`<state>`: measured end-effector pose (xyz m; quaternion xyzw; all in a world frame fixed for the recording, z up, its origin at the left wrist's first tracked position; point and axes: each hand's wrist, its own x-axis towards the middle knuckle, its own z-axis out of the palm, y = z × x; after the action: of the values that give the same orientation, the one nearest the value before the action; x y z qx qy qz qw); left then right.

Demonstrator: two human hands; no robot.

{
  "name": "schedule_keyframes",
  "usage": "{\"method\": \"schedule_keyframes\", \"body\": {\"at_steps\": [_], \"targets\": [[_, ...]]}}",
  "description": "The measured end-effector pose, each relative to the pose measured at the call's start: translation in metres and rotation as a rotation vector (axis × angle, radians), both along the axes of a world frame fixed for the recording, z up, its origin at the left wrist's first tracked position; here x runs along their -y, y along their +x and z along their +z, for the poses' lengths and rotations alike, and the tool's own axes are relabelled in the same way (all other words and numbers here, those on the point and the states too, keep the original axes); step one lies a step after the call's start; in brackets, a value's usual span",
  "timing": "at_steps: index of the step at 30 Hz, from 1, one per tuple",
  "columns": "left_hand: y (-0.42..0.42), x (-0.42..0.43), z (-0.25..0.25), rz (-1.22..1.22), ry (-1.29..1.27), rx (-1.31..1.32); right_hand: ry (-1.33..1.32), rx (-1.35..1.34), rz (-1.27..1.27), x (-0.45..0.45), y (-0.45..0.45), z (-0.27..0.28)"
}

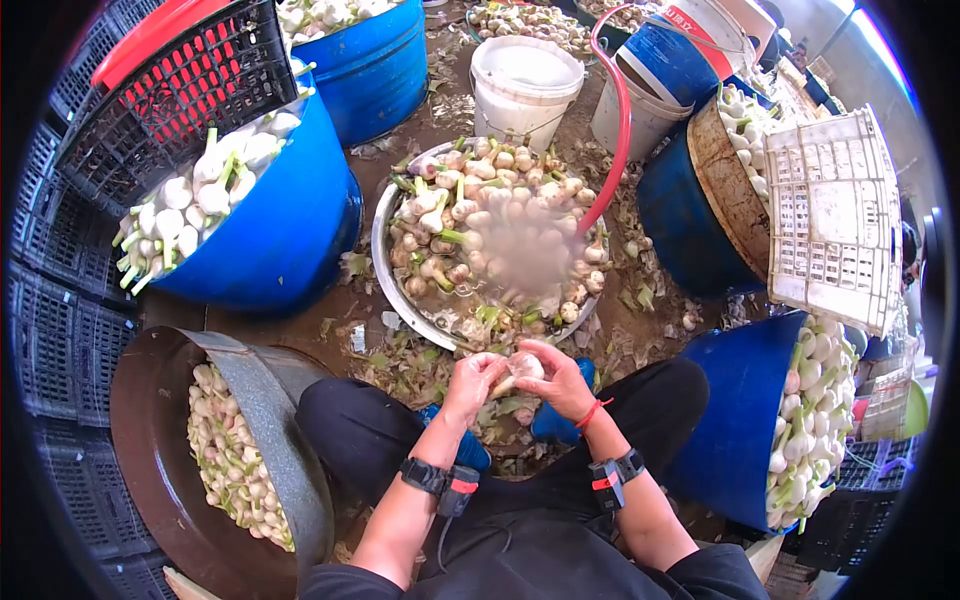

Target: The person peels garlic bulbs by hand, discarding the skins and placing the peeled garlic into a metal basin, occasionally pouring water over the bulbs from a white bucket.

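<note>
Above my lap, a garlic bulb (pixel 524 369) with pale, pinkish skin is between my two hands. My right hand (pixel 562 380) is closed around the bulb from the right. Pinched together, the fingers of my left hand (pixel 472 386) are at the bulb's left side, by its stem or loose skin; the exact contact is small in view. Just beyond my hands stands a wide metal basin (pixel 385 262) heaped with garlic bulbs (pixel 475 212), some with green stems. A blurry patch hides part of the heap.
Blue tubs of garlic stand at left (pixel 300 235) and right (pixel 715 420). A rusty metal tub (pixel 150 420) is at near left. Behind the basin are a white bucket (pixel 525 90) and a red hose (pixel 622 120). A white plastic basket (pixel 835 215) leans at right. Peelings (pixel 400 375) litter the floor.
</note>
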<state>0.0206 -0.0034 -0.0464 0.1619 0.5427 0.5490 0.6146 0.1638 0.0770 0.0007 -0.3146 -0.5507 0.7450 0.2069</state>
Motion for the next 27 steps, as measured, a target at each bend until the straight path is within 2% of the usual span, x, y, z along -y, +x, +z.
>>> {"method": "schedule_keyframes", "body": {"at_steps": [1,3,4,5,7,9,11,12,14,15,16,17,18,19,21,22,23,25,26,27], "targets": [[0.002,-0.001,0.005,-0.001,0.001,0.0,0.034,0.096,-0.017,-0.002,0.003,-0.005],[0.009,0.0,0.031,0.081,0.202,-0.608,0.061,0.192,-0.036,-0.003,0.006,-0.012],[0.006,-0.001,0.044,-0.024,0.294,-0.941,0.144,0.318,-0.01,-0.003,0.006,-0.013],[0.007,-0.001,0.047,-0.024,0.292,-0.941,0.229,0.443,0.018,-0.004,0.005,-0.013],[0.011,-0.003,0.05,-0.059,0.29,-1.115,0.302,0.456,0.023,-0.006,0.007,-0.008],[0.01,-0.004,0.045,-0.039,0.297,-1.13,0.375,0.471,0.03,-0.008,0.011,-0.008],[0.008,-0.005,0.042,-0.054,0.09,-0.546,0.476,0.293,0.023,-0.01,0.012,-0.009],[0.008,-0.005,0.029,-0.008,0.143,-0.515,0.474,0.293,0.026,-0.008,0.013,-0.008],[0.007,-0.005,0.017,-0.009,0.108,-0.494,0.008,0.116,-0.008,0.0,0.004,0.015],[0.007,-0.005,0.012,-0.014,0.075,-0.473,0.006,0.117,-0.01,0.003,0.004,0.01],[0.001,-0.003,0.013,-0.17,0.029,-0.47,-0.01,0.063,-0.059,0.006,0.005,0.002],[0.002,-0.003,0.014,-0.17,0.031,-0.471,-0.023,0.008,-0.105,0.007,0.004,-0.004],[0.004,0.0,0.016,-0.08,-0.011,-0.116,-0.141,-0.006,-0.153,0.009,0.006,-0.009],[0.004,0.002,0.019,0.013,-0.052,0.236,-0.144,-0.006,-0.149,0.009,0.006,-0.015],[0.002,0.004,0.003,0.015,0.02,0.276,0.216,0.196,-0.1,0.009,0.008,-0.026],[0.002,0.003,-0.001,0.068,0.084,0.309,-0.057,0.097,-0.083,0.008,0.005,-0.015],[0.002,0.002,-0.004,0.121,0.149,0.343,-0.057,0.1,-0.084,0.006,0.002,-0.013],[0.005,-0.001,-0.005,0.184,0.143,0.432,-0.492,-0.194,-0.252,0.002,-0.003,-0.009],[0.006,-0.003,-0.004,0.252,0.133,0.52,-0.594,-0.314,-0.264,0.001,-0.001,-0.014],[0.008,-0.005,-0.004,0.322,0.125,0.609,-0.59,-0.313,-0.262,0.0,-0.001,-0.019]]}}
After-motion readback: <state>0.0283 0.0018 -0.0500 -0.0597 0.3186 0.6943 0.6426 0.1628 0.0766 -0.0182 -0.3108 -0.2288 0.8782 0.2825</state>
